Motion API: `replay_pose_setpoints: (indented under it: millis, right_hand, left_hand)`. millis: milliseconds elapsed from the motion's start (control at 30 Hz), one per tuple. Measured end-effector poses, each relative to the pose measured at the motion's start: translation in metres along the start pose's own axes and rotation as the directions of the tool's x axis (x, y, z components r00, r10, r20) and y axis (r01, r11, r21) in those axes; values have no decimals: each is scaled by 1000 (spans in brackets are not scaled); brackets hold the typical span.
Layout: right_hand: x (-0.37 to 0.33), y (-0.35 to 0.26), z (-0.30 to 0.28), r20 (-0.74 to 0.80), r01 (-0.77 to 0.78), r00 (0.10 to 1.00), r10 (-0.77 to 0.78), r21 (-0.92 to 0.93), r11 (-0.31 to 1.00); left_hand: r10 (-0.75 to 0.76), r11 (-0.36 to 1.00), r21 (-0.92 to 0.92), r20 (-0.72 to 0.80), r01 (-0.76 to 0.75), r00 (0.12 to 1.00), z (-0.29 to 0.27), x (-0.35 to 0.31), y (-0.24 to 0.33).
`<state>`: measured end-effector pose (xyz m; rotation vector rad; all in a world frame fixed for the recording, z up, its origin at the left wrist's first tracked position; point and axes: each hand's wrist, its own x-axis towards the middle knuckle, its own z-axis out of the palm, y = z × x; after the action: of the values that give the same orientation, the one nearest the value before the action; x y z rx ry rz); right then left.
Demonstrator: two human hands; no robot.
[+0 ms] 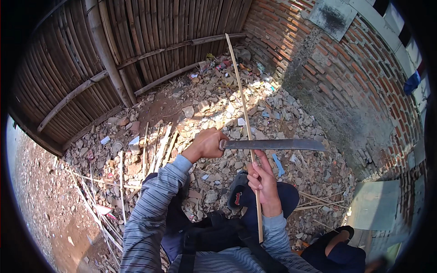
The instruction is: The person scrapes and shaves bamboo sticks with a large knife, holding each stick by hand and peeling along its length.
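Observation:
My left hand (208, 144) is closed around the handle of a machete (277, 144), whose long dark blade points to the right. The blade lies across a long, thin bamboo strip (242, 91), touching or very close to it. My right hand (265, 184) grips the strip just below the blade, with the index finger raised near the blade's lower edge. From there the strip runs far ahead toward the wall corner, and its near end comes down beside my right forearm. The machete's handle is mostly hidden in my left fist.
Rubble and litter (200, 109) cover the ground. Cut bamboo strips (159, 150) lie at left, more strips (321, 200) at right. A bamboo fence (150, 27) and a brick wall (346, 73) meet ahead. A person in dark clothing (334, 250) is close at lower right, beside a pale panel (375, 204).

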<state>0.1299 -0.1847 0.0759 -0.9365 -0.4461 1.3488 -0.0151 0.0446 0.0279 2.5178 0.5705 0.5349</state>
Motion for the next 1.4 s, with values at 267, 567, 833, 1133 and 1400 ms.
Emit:
replay_pose_setpoints:
  millis: [267,567,833,1133,1400]
  right_hand:
    - [-7,6,-5,-29,-8,1000,9,35,999]
    - [-6,9,-19,20,-29,999,27,110,994]
    - [-13,8,3,47,-55,998,51,87,995]
    - [-5,-3,10,21,-10,1000,10,31,999]
    - [2,-5,19,11,25,1000,-25,45,999]
  left_hand:
    - [-31,999,31,91,29,995,4,0,6]
    - [13,1000,18,104,-15,995,4,-4,12]
    - [-43,993,-107,-31,40,999,-11,-4,-18]
    - [68,985,-164,49,-59,996,-3,-4,-12]
    - [59,979,-197,57,-46,997,-9,-4,-8]
